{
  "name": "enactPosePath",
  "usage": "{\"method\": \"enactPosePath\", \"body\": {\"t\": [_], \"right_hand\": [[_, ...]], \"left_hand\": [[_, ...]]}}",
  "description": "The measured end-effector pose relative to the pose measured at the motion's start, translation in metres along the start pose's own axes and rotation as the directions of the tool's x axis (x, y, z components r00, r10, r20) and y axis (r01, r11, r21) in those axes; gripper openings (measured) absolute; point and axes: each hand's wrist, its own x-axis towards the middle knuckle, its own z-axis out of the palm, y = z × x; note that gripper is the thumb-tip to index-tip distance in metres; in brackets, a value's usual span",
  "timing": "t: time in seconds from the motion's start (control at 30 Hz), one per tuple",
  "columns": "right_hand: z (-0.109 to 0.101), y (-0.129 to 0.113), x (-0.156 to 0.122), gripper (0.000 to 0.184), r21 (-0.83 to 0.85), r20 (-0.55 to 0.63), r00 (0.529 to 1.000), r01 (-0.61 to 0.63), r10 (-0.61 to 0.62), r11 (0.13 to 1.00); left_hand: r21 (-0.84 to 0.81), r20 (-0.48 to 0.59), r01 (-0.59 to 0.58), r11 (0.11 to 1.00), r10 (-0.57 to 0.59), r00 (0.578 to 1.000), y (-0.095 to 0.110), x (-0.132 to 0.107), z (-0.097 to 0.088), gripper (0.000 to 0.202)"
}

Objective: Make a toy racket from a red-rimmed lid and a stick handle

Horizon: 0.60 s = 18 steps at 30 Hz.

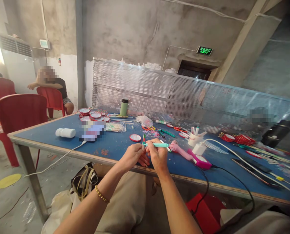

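Observation:
My left hand [132, 154] is closed, its fingers pinching a small narrow strip [144, 139] with green and red on it, held upright above the table's front edge. My right hand [159, 160] grips a teal marker pen [161, 145], pointing left with its tip at or very near the strip; I cannot tell whether they touch. Just beyond my hands lies a round red-rimmed disc [135, 137]. To the right of my right hand is a pink device [181, 150] with a magenta end.
On the blue table [47, 141] are a white bottle [65, 133], a phone [93, 131] on a cable, a green flask [124, 108], teal-handled pliers [167, 133] and a pen cup [194, 139]. Red-rimmed discs [95, 115] pile up at the far left. A perforated metal screen [140, 87] stands behind.

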Motion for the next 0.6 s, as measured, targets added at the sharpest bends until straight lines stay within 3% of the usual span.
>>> {"method": "enactPosePath", "body": {"t": [0.6], "right_hand": [[0.0000,0.0028,0.0004,0.022,-0.029,0.012,1.000,0.009,-0.009,1.000]], "left_hand": [[-0.014,-0.008,0.006,1.000,-0.006,1.000,-0.0008,0.0008,0.0006,0.032]]}}
